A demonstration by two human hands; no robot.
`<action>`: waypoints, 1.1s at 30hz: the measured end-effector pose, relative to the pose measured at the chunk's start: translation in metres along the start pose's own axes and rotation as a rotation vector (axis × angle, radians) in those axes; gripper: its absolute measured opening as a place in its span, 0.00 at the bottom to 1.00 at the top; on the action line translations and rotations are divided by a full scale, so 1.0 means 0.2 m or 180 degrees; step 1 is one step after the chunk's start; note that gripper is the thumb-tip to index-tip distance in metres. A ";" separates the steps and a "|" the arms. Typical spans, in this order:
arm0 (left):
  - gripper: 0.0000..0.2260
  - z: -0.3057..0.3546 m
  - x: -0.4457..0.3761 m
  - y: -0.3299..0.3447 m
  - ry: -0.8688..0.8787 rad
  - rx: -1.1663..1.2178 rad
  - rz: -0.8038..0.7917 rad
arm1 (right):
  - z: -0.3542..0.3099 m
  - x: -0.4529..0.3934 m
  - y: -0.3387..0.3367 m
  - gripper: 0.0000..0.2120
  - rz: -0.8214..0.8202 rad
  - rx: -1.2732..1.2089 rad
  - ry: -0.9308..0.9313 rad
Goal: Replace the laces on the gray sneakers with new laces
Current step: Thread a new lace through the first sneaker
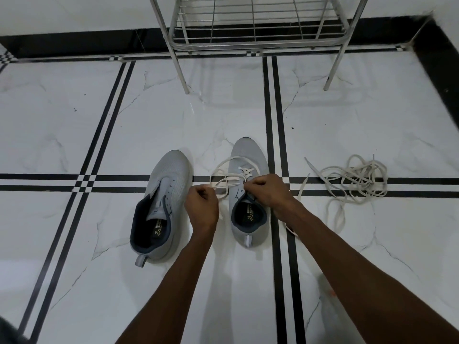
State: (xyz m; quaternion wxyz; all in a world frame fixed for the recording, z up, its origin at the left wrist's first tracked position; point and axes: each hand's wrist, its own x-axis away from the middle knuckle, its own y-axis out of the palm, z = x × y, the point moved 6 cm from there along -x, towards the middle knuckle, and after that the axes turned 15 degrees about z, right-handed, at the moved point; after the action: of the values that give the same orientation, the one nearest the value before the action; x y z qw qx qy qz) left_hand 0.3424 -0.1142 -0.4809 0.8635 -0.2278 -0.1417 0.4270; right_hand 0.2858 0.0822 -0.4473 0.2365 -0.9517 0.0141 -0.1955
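Two gray sneakers stand on the tiled floor, toes pointing away from me. The left sneaker (165,199) has bare eyelets and no lace. The right sneaker (248,194) carries a white lace (224,170) threaded through its lower eyelets, with loose loops spilling to its left. My left hand (202,207) pinches one strand of that lace between the two shoes. My right hand (264,192) grips the lace at the upper eyelets of the right sneaker, covering part of its tongue.
A tangled pile of off-white laces (355,181) lies on the floor to the right of the shoes. A metal wire shoe rack (253,33) stands against the far wall, its legs (182,78) on the floor ahead of the sneakers.
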 end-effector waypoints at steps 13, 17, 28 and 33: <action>0.07 0.23 0.01 -0.01 0.0989 -0.0361 -0.0265 | 0.00 0.00 -0.02 0.06 0.0360 -0.0002 -0.0161; 0.08 0.17 -0.04 -0.10 0.0916 -0.0993 -0.0185 | 0.00 -0.02 -0.03 0.05 0.0421 -0.0032 -0.0125; 0.08 0.29 0.07 0.09 0.1484 -0.0362 -0.0672 | -0.04 -0.05 -0.05 0.06 0.0297 0.0438 -0.0569; 0.07 0.15 -0.03 -0.04 0.0617 -0.0758 -0.0145 | -0.05 -0.07 -0.08 0.06 0.0389 0.0473 -0.0557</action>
State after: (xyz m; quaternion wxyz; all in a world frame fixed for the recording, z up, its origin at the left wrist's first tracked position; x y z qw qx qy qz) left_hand 0.3311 -0.1147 -0.4509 0.8495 -0.3654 -0.1124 0.3636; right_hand 0.2687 0.0947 -0.4372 0.3182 -0.9423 0.0368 -0.0974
